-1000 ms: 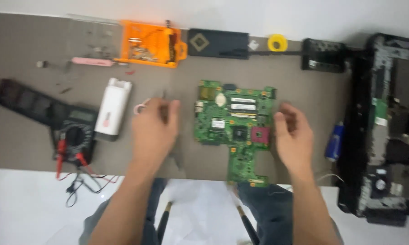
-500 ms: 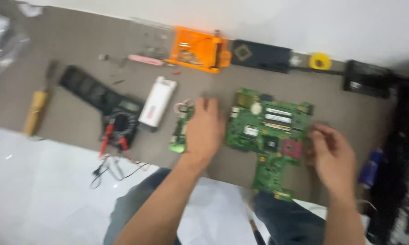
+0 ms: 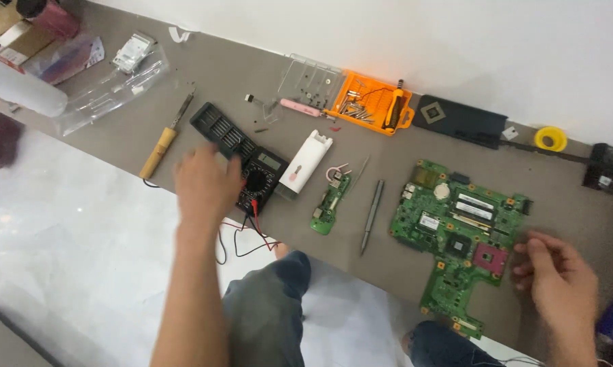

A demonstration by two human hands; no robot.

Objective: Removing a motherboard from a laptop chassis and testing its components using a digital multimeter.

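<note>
My left hand (image 3: 206, 182) hovers over the left edge of a black multimeter (image 3: 260, 178) with red and black leads (image 3: 242, 234); its fingers are spread and it holds nothing. My right hand (image 3: 558, 284) rests on the grey mat at the right edge of a large green motherboard (image 3: 464, 234), fingertips touching the board's edge. A small green circuit board (image 3: 330, 204) and a grey pen-like tool (image 3: 372, 216) lie between the two hands.
A white rectangular device (image 3: 306, 160), an orange screwdriver-bit case (image 3: 373, 109), a black bit tray (image 3: 219, 132), a yellow-handled tool (image 3: 161, 146), a black flat panel (image 3: 461, 121) and a yellow tape roll (image 3: 550, 138) lie along the grey mat (image 3: 401, 272). Clear plastic packaging (image 3: 109, 81) sits far left.
The view has swung left. My left hand left the small green board and moved left to the multimeter. My right hand stays by the motherboard's right edge.
</note>
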